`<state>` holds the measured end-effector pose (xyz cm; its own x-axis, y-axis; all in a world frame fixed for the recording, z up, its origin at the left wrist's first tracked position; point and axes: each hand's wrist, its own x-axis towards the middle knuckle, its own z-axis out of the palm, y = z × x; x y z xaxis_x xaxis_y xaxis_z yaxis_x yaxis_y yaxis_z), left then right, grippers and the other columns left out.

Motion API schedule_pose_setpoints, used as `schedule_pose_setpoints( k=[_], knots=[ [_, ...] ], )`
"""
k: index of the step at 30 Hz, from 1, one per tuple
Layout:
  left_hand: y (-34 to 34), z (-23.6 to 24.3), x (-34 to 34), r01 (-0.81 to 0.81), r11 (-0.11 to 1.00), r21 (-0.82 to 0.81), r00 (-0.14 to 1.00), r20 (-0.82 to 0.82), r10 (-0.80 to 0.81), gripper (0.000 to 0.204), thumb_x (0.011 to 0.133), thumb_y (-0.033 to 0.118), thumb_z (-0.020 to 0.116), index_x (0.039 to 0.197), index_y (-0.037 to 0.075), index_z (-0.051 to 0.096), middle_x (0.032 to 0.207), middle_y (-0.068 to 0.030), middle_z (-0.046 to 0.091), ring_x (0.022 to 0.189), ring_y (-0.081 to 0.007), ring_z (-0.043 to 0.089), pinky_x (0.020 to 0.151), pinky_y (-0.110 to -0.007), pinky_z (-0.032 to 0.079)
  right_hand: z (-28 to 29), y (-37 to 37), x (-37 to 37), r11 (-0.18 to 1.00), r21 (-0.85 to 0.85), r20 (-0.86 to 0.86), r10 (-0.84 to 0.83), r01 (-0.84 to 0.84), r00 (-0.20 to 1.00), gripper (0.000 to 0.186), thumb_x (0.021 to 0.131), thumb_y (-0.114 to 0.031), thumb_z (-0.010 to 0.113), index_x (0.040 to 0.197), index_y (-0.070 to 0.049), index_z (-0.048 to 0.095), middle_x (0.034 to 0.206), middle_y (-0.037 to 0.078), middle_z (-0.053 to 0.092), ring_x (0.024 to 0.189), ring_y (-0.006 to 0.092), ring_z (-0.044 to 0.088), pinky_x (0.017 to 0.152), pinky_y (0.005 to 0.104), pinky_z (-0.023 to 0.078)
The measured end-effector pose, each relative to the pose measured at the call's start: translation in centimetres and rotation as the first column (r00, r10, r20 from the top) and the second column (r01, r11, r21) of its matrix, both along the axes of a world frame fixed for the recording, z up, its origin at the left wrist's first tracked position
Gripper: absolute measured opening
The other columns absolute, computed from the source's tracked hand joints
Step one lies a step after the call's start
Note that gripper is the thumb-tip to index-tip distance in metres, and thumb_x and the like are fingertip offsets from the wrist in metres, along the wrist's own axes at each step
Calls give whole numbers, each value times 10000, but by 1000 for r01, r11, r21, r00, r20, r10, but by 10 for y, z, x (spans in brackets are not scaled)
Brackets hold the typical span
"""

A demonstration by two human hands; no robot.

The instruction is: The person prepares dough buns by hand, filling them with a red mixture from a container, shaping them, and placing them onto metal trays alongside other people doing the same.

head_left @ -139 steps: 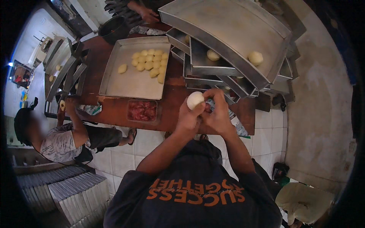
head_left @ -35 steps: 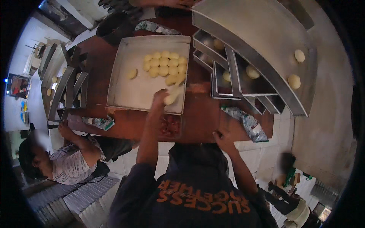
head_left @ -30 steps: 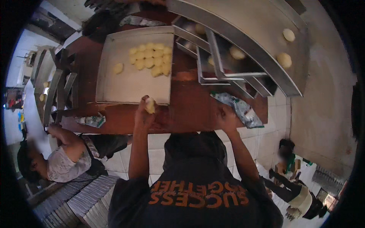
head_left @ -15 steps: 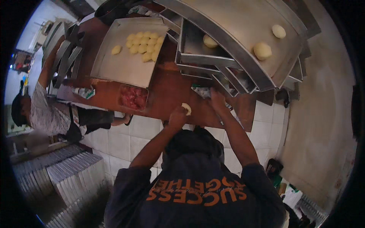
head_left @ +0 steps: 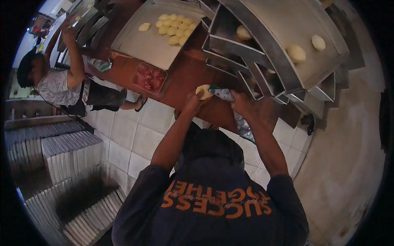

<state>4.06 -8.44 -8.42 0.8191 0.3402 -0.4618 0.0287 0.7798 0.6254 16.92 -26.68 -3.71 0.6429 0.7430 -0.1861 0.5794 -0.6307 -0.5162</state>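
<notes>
At the near edge of the brown table, my left hand (head_left: 194,103) is closed around a flattened piece of pale yellow dough (head_left: 202,92). My right hand (head_left: 242,104) grips a printed piping bag (head_left: 222,94), white and grey with a green end. Its green end meets or nearly meets the dough; whether anything is coming out cannot be seen. The bag's silvery tail (head_left: 244,130) hangs below my right hand. Left of my hands is a clear tub holding red, chunky filling (head_left: 150,78).
Beyond the tub, a metal tray (head_left: 137,43) bears several dough balls (head_left: 174,25). Metal trays (head_left: 283,69) are stacked at the right, some holding larger dough balls (head_left: 296,53). A co-worker (head_left: 61,84) stands at the left near more trays. Racked slabs (head_left: 74,156) fill the lower left.
My right hand has lifted the piping bag from the table and brought its green end to the dough. The dough has turned broader side up. The co-worker's arm has moved, and my view has shifted.
</notes>
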Motion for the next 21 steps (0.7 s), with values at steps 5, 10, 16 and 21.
schedule_pose_setpoints(
  k=[5, 10, 16, 21],
  knots=[
    [0, 8, 0, 14, 1000, 11, 999, -39, -13, 369, 871, 199, 522, 1126, -60, 456, 1087, -163, 520, 992, -266, 539, 853, -411, 478, 2, 1, 2, 999, 31, -41, 40, -39, 998, 478, 655, -85, 579, 1129, -82, 517, 900, 233, 596, 866, 400, 568, 748, 476, 465],
    [18, 14, -6, -279, 931, -235, 957, 16, 291, 382, 880, 229, 506, 1156, -25, 434, 1129, -141, 510, 1032, -266, 524, 886, -385, 455, 40, 18, -6, 991, -113, -114, -79, 66, 990, 480, 688, -127, 599, 1154, -62, 503, 1001, 235, 575, 940, 390, 548, 797, 467, 450],
    [35, 61, -16, -75, 960, -271, 977, 170, 124, 404, 873, 244, 511, 1173, -13, 427, 1168, -134, 495, 1052, -257, 517, 875, -385, 467, 28, 33, -16, 966, 205, 170, -192, 156, 967, 502, 742, -211, 641, 1176, -18, 480, 1038, 175, 574, 994, 334, 535, 896, 388, 389],
    [41, 77, -14, 291, 912, -289, 925, 328, -191, 494, 867, 325, 509, 1203, -21, 398, 1175, -144, 487, 1097, -276, 477, 957, -396, 381, 70, 82, -26, 765, 350, -786, -73, 540, 614, 335, 763, -143, 654, 1043, 19, 571, 992, 85, 605, 964, 207, 551, 828, 302, 428]
  ],
)
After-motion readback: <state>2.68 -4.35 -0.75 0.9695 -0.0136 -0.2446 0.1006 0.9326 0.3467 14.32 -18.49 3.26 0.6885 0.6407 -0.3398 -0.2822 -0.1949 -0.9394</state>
